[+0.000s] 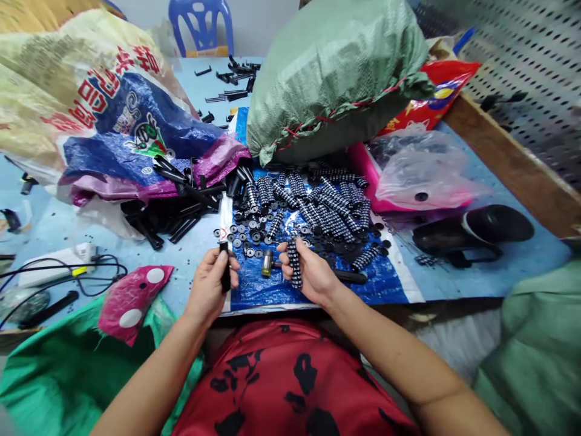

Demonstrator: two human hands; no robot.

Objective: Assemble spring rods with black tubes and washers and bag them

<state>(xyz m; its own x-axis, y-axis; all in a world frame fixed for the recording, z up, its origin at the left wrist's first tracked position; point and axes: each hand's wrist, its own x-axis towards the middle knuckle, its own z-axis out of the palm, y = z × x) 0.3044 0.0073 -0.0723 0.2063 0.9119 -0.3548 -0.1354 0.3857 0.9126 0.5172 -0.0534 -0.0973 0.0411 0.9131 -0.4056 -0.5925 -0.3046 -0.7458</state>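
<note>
Black plastic tube (224,266), short and upright, gripped by curled left hand (209,289) fingers above blue sheet (318,284) near edge. Right hand (311,274) fingers clasp washer stack (295,264), black-and-white banded.

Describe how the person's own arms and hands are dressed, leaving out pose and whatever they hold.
Left hand and right hand are bare: no gloves, rings, watch or bracelets visible. Both forearms are uncovered, with no sleeves in view. The garment below them is red with black blotches.
</note>
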